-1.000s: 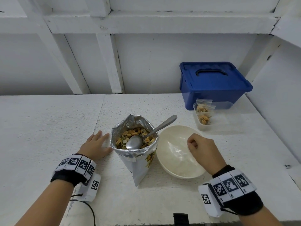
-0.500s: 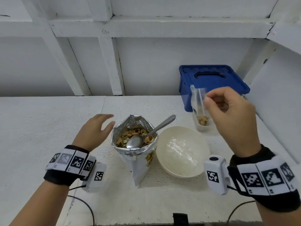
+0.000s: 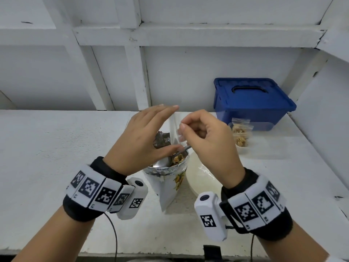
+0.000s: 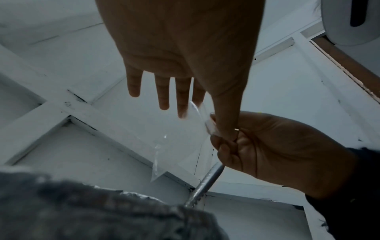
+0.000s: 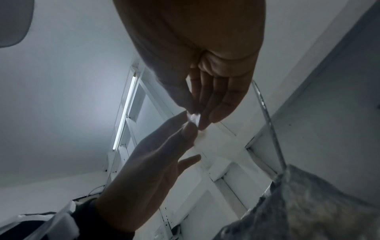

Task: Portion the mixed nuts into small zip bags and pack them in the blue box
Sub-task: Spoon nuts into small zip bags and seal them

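My right hand (image 3: 182, 130) pinches the top corner of an empty clear zip bag (image 3: 174, 127) above the open foil bag of mixed nuts (image 3: 166, 170). The left hand (image 3: 172, 127) is beside the zip bag with its fingers straight; in the left wrist view its thumb tip touches the zip bag (image 4: 176, 142) where the right hand (image 4: 219, 138) pinches it. A metal spoon (image 3: 163, 163) lies in the nuts, with its handle (image 4: 205, 186) under the hands. The blue box (image 3: 251, 103), lid on, stands at the back right.
A white bowl (image 3: 202, 180) with clear plastic in it sits right of the foil bag. In front of the blue box is a clear tub (image 3: 243, 148) with filled zip bags (image 3: 239, 133). A wall runs along the table's right side.
The right hand took a clear zip bag out of the bowl, lifted it and brought it left over the foil bag. The left hand rose from the table to meet it.
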Demonstrator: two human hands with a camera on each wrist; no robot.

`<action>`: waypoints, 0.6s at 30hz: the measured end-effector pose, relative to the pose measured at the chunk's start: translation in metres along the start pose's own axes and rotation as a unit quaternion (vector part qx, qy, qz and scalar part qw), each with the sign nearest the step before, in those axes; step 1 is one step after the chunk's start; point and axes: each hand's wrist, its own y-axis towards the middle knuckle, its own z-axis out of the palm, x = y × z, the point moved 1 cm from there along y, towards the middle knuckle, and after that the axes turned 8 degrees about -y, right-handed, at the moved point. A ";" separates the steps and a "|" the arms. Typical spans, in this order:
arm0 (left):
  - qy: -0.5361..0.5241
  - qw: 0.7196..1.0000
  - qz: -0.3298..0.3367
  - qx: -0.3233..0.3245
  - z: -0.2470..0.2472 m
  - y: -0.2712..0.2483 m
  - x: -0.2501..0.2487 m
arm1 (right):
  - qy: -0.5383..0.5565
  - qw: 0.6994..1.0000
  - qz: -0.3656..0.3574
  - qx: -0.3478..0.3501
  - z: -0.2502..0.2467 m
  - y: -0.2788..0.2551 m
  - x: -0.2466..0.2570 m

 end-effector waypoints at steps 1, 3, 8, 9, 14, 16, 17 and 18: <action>0.005 1.000 0.001 0.003 0.000 -0.001 0.000 | 0.009 1.000 0.010 0.006 0.001 -0.001 0.000; 0.025 1.000 0.005 0.011 0.001 -0.003 -0.001 | 0.023 0.999 0.025 0.011 0.001 -0.001 -0.001; 0.049 0.999 0.010 -0.006 -0.001 -0.004 -0.005 | 0.036 0.998 0.040 0.015 0.001 -0.002 0.000; 0.055 0.998 0.015 -0.010 -0.001 -0.003 -0.006 | 0.038 0.998 0.043 0.018 0.001 -0.002 0.000; 0.062 0.998 0.018 -0.017 0.001 -0.004 -0.007 | 0.055 0.995 0.062 0.062 -0.003 -0.003 -0.001; 0.053 0.998 0.014 -0.017 0.001 -0.004 -0.008 | 0.073 0.990 0.074 0.091 -0.005 -0.003 -0.001; 0.050 0.999 0.015 -0.016 0.002 -0.004 -0.008 | 0.077 0.988 0.080 0.109 -0.007 -0.002 -0.002; 0.047 0.999 0.015 -0.015 0.002 -0.004 -0.008 | 0.075 0.986 0.083 0.124 -0.008 -0.002 -0.003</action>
